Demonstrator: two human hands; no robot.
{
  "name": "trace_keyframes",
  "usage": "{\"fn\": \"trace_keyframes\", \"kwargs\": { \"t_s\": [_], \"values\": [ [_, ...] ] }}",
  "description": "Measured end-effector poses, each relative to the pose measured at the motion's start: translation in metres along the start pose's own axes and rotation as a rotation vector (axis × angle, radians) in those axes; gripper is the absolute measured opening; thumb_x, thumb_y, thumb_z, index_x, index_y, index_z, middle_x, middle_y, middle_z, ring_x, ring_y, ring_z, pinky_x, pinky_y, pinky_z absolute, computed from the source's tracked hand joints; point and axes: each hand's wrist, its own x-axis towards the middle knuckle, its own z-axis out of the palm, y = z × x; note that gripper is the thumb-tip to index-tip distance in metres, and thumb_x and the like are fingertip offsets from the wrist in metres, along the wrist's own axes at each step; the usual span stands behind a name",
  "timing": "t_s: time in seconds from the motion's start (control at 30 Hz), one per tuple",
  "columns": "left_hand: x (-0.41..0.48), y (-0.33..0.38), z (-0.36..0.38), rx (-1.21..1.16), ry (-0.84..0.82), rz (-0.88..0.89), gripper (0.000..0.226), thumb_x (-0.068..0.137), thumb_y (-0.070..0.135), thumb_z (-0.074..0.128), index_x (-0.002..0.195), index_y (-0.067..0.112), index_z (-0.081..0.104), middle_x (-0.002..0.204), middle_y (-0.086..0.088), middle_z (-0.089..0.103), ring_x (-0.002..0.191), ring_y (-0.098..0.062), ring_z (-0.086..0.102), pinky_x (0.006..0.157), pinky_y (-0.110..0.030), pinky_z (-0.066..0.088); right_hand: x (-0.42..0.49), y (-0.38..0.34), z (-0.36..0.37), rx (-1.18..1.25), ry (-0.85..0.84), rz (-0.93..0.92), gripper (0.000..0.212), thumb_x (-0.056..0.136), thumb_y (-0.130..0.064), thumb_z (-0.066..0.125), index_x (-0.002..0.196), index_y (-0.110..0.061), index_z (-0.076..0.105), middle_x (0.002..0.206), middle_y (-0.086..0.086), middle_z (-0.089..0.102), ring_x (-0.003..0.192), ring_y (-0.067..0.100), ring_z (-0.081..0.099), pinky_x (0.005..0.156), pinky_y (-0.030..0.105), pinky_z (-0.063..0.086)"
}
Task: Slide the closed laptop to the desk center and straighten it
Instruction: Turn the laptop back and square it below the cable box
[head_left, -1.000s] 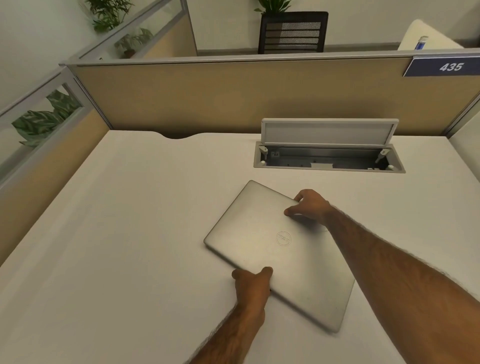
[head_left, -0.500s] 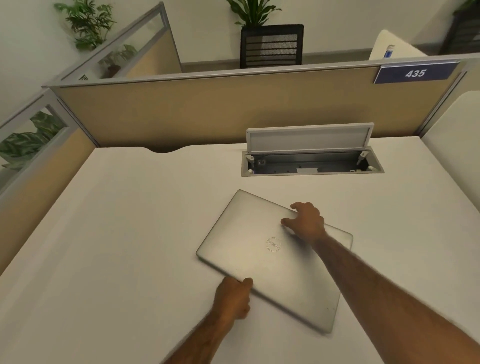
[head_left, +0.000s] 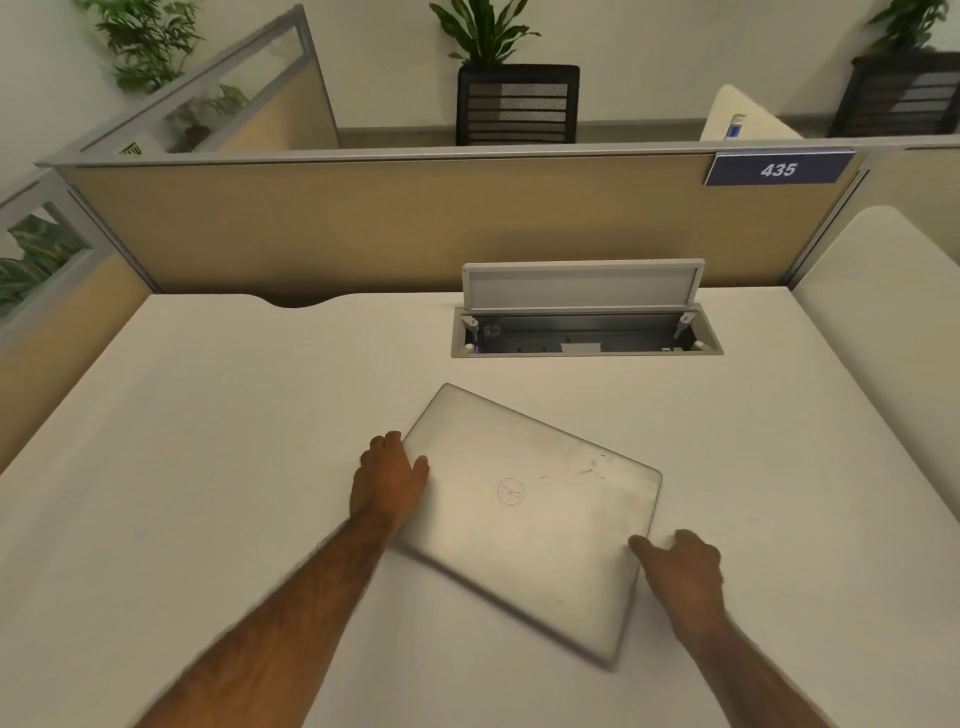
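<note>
- A closed silver laptop (head_left: 530, 514) lay flat on the white desk (head_left: 208, 441), near the middle and a little toward the person, just in front of the open cable box (head_left: 587, 332) set into the desk.
- The laptop sat crooked, its far corner pointing toward the cable box and its near corner toward the person, so its edges ran at a slant to the desk's edges.
- The left hand (head_left: 389, 483) rested against the laptop's left edge. Its fingers (head_left: 387, 441) were loosely curled along that edge, and the thumb lay on top of the lid.
- The right hand (head_left: 685, 571) met the laptop at its right edge, low down near the near corner. Its thumb pressed on the lid, and the other fingers (head_left: 698, 543) were bent close together just off the edge, over the desk.
- Neither hand wrapped around the laptop; each only touched it at an edge, with the fingers narrowly spread.
- Whether the fingertips reached under the laptop could not be told.
- A tan divider (head_left: 389, 218) stood behind the desk, with a blue sign (head_left: 779, 169) reading 435 at its upper right.
</note>
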Motion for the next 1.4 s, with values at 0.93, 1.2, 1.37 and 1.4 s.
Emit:
{"fn": "trace_keyframes", "kwargs": {
  "t_s": [0.93, 1.2, 1.37, 1.4],
  "values": [
    [0.027, 0.007, 0.019, -0.224, -0.012, -0.151, 0.036, 0.094, 0.033, 0.052, 0.12, 0.009, 0.055, 0.125, -0.019, 0.051, 0.121, -0.04, 0.045, 0.1, -0.047, 0.041, 0.011, -0.019, 0.014, 0.21, 0.016, 0.041, 0.063, 0.07, -0.029, 0.079, 0.124, -0.009, 0.052, 0.124, 0.02, 0.056, 0.111, 0.043, 0.057, 0.084, 0.042, 0.052],
    [0.006, 0.017, 0.031, -0.302, 0.037, -0.126, 0.037, 0.093, 0.035, 0.057, 0.114, 0.004, 0.054, 0.118, -0.023, 0.054, 0.115, -0.043, 0.048, 0.095, -0.044, 0.041, 0.037, -0.024, -0.011, 0.109, 0.025, -0.045, 0.068, 0.069, -0.036, 0.081, 0.125, -0.01, 0.052, 0.127, 0.018, 0.05, 0.12, 0.041, 0.049, 0.092, 0.047, 0.051],
    [-0.012, 0.019, 0.034, -0.358, 0.069, -0.154, 0.037, 0.093, 0.033, 0.059, 0.114, 0.004, 0.052, 0.117, -0.023, 0.053, 0.113, -0.042, 0.048, 0.092, -0.044, 0.042, 0.053, -0.029, -0.023, 0.09, -0.005, -0.117, 0.079, 0.062, -0.044, 0.087, 0.126, -0.013, 0.052, 0.124, 0.013, 0.05, 0.118, 0.038, 0.051, 0.091, 0.046, 0.051],
    [-0.015, 0.02, 0.034, -0.368, 0.073, -0.16, 0.037, 0.093, 0.033, 0.059, 0.115, 0.004, 0.052, 0.117, -0.023, 0.053, 0.114, -0.042, 0.048, 0.092, -0.045, 0.043, 0.056, -0.031, -0.025, 0.089, -0.01, -0.13, 0.08, 0.062, -0.045, 0.087, 0.127, -0.014, 0.052, 0.124, 0.012, 0.05, 0.118, 0.037, 0.052, 0.091, 0.045, 0.051]
  ]
}}
